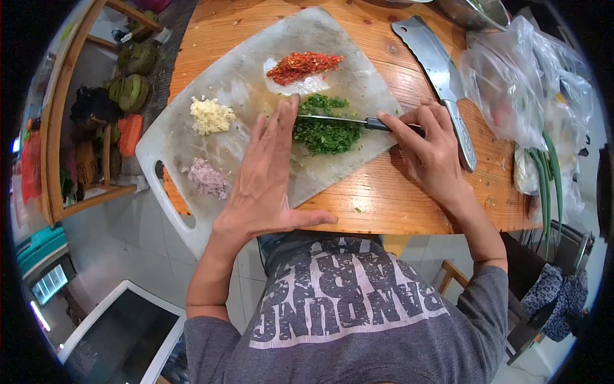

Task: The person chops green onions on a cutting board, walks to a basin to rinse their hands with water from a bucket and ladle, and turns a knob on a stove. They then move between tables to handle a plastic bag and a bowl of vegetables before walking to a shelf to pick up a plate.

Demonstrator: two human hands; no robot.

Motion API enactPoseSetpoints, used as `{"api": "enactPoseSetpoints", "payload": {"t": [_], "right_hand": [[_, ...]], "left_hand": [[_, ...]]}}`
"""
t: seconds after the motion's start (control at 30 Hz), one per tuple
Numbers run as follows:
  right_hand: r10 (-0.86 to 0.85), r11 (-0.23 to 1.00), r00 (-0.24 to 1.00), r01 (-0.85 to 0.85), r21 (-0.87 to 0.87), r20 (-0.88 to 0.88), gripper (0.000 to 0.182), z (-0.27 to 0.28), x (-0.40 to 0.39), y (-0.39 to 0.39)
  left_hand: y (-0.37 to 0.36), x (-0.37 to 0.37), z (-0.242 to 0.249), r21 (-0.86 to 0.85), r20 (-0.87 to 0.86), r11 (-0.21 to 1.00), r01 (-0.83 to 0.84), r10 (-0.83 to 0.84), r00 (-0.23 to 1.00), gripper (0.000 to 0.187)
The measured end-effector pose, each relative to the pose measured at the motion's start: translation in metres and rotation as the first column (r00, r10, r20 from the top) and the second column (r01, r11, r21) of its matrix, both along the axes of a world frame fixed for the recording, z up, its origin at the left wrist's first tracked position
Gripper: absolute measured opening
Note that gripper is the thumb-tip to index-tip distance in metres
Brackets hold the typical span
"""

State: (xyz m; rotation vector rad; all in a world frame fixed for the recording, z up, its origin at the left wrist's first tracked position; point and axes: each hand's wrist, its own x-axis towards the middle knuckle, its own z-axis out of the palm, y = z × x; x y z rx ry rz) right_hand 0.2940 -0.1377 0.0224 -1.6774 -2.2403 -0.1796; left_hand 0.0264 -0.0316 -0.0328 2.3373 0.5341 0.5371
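Observation:
My right hand (432,144) grips the black handle of a small knife (336,118), whose thin blade lies across a pile of chopped green herbs (329,136). Fingers apart, my left hand (265,169) is held over the cutting board (249,57), with its fingertips near the blade's tip and its thumb stretched toward the table's front edge. Chopped red chili (304,68) sits at the board's back. Minced garlic (211,116) and chopped shallot (208,178) form two piles on the left side.
A large cleaver (432,61) lies right of the board on the wooden table (499,205). Plastic bags (511,83) and green onions (554,169) are at the right edge. A metal bowl (470,13) stands at the back right. Left of the table is a wooden-framed shelf (52,115).

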Motion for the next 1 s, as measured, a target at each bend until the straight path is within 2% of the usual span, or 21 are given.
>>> {"api": "enactPoseSetpoints", "payload": {"t": [0.07, 0.17, 0.2, 0.3, 0.43, 0.57, 0.67, 0.8, 0.93, 1.0], "right_hand": [[0.024, 0.999, 0.999, -0.026, 0.044, 0.039, 0.063, 0.004, 0.000, 0.001], [-0.015, 1.000, 1.000, 0.015, 0.015, 0.018, 0.062, 0.009, -0.002, 0.001], [-0.015, 0.996, 0.995, 0.006, 0.091, 0.095, 0.059, 0.012, -0.006, -0.001], [-0.033, 0.995, 0.992, 0.021, 0.093, 0.124, 0.056, 0.022, -0.017, -0.010], [-0.030, 0.999, 0.999, 0.031, 0.030, -0.023, 0.055, -0.013, -0.015, -0.010], [-0.018, 0.999, 0.999, 0.016, 0.043, 0.048, 0.057, 0.004, -0.014, -0.007], [-0.070, 0.996, 0.996, 0.066, -0.054, -0.064, 0.056, 0.000, -0.007, 0.000], [-0.036, 0.997, 0.994, 0.029, 0.066, 0.104, 0.051, 0.020, -0.018, -0.006], [-0.046, 0.996, 0.994, 0.038, 0.079, 0.100, 0.053, 0.030, -0.034, -0.021], [-0.036, 0.998, 0.999, 0.035, 0.043, 0.021, 0.053, 0.003, -0.028, -0.021]], "left_hand": [[0.002, 0.003, -0.001, 0.015, 0.026, 1.000, -0.017, 0.016, 1.000, 0.144], [0.000, 0.002, -0.003, 0.045, 0.032, 0.998, -0.040, 0.039, 0.999, 0.145], [0.002, 0.003, -0.002, 0.064, 0.047, 0.997, -0.051, 0.048, 0.998, 0.145], [-0.005, -0.002, -0.001, 0.067, 0.029, 0.997, -0.033, 0.031, 0.999, 0.145], [-0.003, -0.003, 0.000, 0.069, -0.013, 0.997, -0.042, 0.043, 0.999, 0.146], [0.001, -0.002, -0.003, 0.098, -0.016, 0.995, -0.029, 0.030, 0.999, 0.145], [0.001, -0.002, -0.004, 0.099, 0.006, 0.994, -0.037, 0.037, 0.999, 0.145], [0.001, -0.006, -0.004, 0.084, 0.040, 0.996, -0.039, 0.036, 0.999, 0.145], [-0.006, -0.011, 0.005, 0.039, 0.113, 0.998, -0.042, 0.037, 0.993, 0.146], [-0.010, -0.013, 0.003, 0.038, 0.013, 0.999, -0.037, 0.036, 0.999, 0.146]]}}
